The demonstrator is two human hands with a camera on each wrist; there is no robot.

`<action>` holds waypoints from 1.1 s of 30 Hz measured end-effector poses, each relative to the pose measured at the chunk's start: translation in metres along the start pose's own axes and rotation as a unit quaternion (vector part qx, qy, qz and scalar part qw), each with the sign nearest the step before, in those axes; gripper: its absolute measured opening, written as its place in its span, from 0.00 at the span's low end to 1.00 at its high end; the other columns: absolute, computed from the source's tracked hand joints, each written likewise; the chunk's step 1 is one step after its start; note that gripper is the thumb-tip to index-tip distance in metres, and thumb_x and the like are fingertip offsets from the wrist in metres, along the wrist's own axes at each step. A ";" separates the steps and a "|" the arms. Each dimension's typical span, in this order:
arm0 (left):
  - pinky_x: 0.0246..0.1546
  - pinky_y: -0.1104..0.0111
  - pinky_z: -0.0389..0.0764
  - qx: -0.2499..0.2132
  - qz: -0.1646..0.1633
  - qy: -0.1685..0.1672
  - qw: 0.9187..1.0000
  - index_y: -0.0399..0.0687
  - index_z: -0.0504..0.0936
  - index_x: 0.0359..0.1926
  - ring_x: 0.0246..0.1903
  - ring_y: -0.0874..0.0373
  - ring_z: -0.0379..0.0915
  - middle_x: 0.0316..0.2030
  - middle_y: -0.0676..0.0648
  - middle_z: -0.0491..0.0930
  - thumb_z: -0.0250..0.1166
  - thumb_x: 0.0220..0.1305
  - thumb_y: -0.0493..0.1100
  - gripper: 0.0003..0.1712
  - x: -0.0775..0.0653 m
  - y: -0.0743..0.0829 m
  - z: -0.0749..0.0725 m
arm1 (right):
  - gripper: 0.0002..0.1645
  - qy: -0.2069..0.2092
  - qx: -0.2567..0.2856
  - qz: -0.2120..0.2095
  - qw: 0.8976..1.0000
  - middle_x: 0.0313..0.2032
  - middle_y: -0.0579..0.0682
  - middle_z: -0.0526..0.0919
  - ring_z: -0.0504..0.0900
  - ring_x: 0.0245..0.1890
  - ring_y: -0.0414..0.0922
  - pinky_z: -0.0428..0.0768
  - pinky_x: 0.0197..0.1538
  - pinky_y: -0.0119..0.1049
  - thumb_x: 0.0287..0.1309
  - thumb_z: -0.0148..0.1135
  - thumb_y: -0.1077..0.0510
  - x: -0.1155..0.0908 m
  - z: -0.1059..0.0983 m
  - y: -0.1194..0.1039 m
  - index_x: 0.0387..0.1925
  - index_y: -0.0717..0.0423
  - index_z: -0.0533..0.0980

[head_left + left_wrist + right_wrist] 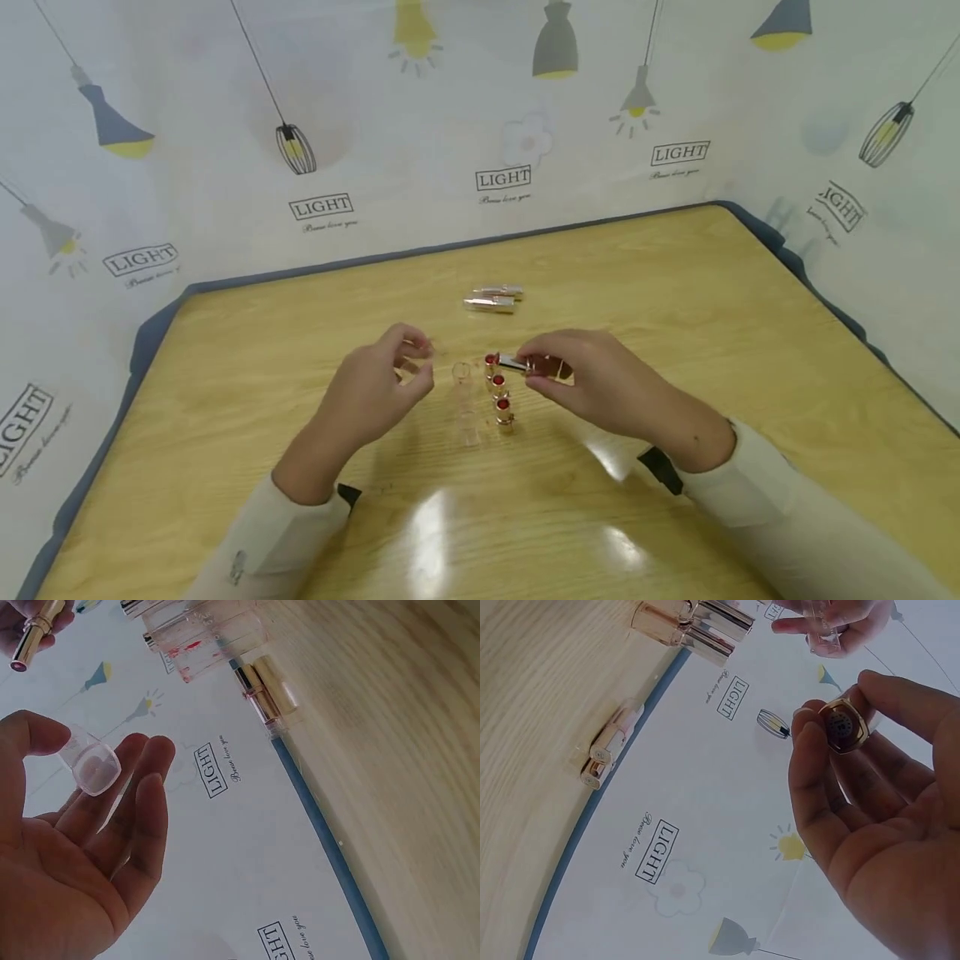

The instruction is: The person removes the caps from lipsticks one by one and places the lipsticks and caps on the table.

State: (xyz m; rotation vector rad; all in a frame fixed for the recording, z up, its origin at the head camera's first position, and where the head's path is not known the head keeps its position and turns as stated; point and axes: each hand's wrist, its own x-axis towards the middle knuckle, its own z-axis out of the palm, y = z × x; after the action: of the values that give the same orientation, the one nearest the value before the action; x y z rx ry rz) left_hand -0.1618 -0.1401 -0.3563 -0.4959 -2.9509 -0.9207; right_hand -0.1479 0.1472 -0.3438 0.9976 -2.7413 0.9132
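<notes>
My left hand (371, 387) pinches a small clear lipstick cap (97, 771) between thumb and fingers, above the table. Across from it, my right hand (603, 379) grips an uncapped lipstick (513, 363) with a shiny gold and silver tube, its red tip pointing left. In the right wrist view the round label on the base of this lipstick faces the camera. Between the hands several uncapped lipsticks (504, 412) with gold tubes and red tips stand upright in a row. Clear caps (468, 429) stand just left of that row.
Two capped lipsticks (490, 303) lie side by side farther back on the wooden table (300, 308). A white sheet (420, 108) printed with lamps rises behind and beside the table, with a blue border (360, 262) along the edge.
</notes>
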 end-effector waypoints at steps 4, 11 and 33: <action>0.41 0.60 0.81 -0.006 0.004 0.034 0.999 0.53 0.79 0.53 0.44 0.57 0.81 0.48 0.53 0.83 0.64 0.67 0.48 0.15 0.002 -0.013 -0.002 | 0.13 -0.007 0.013 0.001 1.000 0.40 0.43 0.87 0.83 0.38 0.36 0.84 0.42 0.38 0.63 0.67 0.58 0.006 0.004 -0.001 0.49 0.54 0.82; 0.39 0.62 0.77 0.030 0.026 0.015 0.999 0.50 0.82 0.53 0.38 0.52 0.75 0.44 0.49 0.81 0.67 0.65 0.46 0.17 0.022 -0.020 -0.001 | 0.14 -0.011 0.025 0.013 1.000 0.39 0.43 0.87 0.84 0.38 0.37 0.84 0.42 0.39 0.63 0.67 0.58 0.009 0.007 0.001 0.50 0.54 0.81; 0.48 0.66 0.84 -0.062 -0.014 -0.148 0.987 0.45 0.82 0.48 0.48 0.57 0.84 0.44 0.50 0.85 0.70 0.64 0.42 0.13 0.064 -0.031 0.027 | 0.14 -0.013 0.015 0.040 0.999 0.40 0.43 0.87 0.83 0.37 0.35 0.84 0.42 0.39 0.62 0.69 0.59 0.004 0.006 0.009 0.49 0.54 0.82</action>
State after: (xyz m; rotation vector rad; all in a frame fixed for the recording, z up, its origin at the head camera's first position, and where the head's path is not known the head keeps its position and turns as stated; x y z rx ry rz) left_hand -0.2297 -0.1307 -0.3895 -0.6513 -3.1815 -1.1324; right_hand -0.1559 0.1463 -0.3522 0.9159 -2.8151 0.9632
